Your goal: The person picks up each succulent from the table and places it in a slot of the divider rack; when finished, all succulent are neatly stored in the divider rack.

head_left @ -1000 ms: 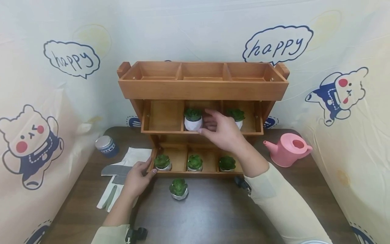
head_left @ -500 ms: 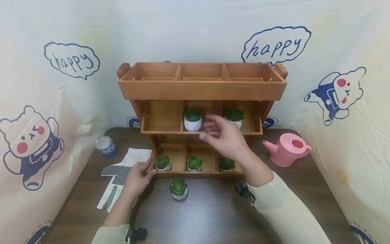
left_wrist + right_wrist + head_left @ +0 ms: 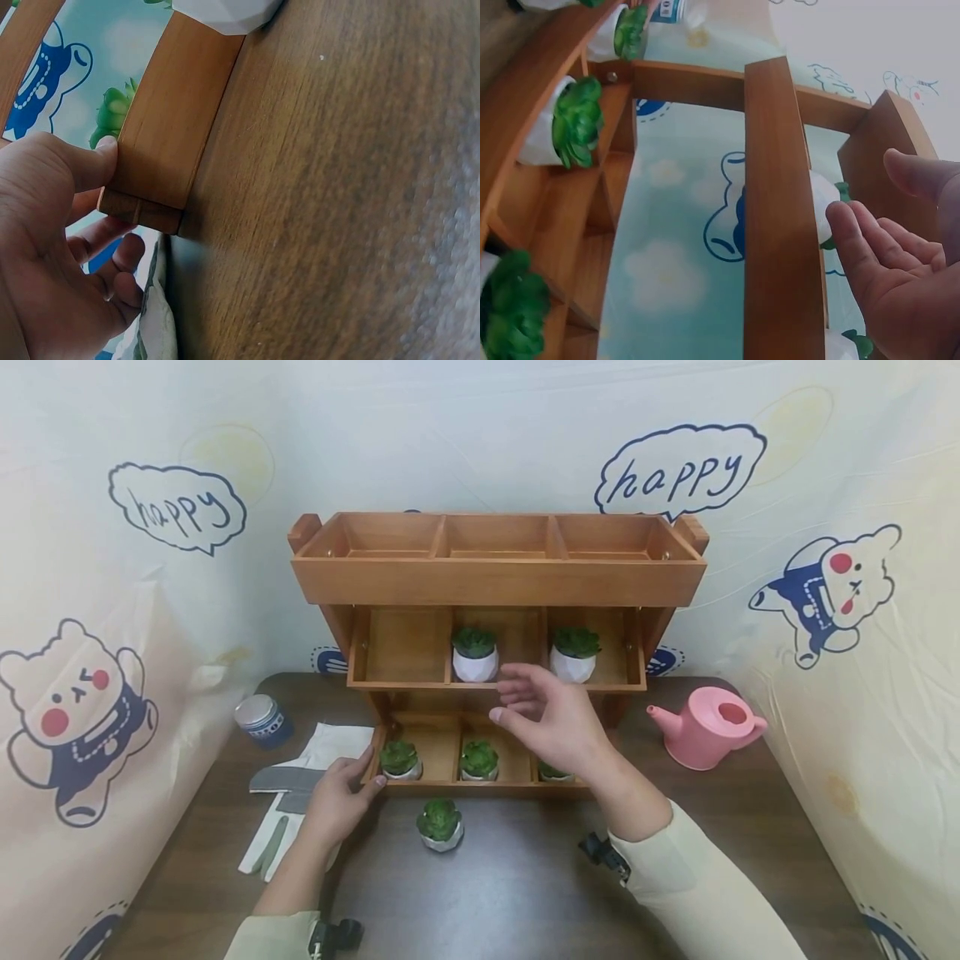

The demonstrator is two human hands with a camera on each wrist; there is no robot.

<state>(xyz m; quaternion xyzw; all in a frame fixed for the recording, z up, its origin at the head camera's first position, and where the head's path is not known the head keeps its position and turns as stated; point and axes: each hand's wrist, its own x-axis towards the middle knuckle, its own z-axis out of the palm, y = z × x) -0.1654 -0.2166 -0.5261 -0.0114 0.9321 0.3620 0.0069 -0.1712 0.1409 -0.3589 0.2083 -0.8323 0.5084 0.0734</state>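
A three-tier wooden planter shelf [image 3: 498, 583] stands on the table. My left hand [image 3: 339, 800] grips its bottom left corner, the thumb [image 3: 106, 154] on the front board. My right hand [image 3: 558, 718] holds nothing, its fingers loosely bent in front of the middle tier. Behind it, a succulent in a white pot [image 3: 476, 665] sits in the middle compartment and another white-potted succulent [image 3: 574, 667] in the right one. On the bottom tier are a left succulent [image 3: 401, 760], a middle one [image 3: 479, 761], and a right one [image 3: 553, 772] partly hidden by my right hand.
Another potted succulent [image 3: 440, 827] stands on the table before the shelf. A pink watering can [image 3: 701, 735] is at the right. At the left are a blue jar with a silvery lid [image 3: 262, 720] and white-and-grey gloves [image 3: 300, 777]. Printed cloth [image 3: 487, 435] hangs behind.
My right hand has drawn back from the middle-tier pot, down and toward me, uncovering the right-hand pot. The left hand stays on the shelf corner.
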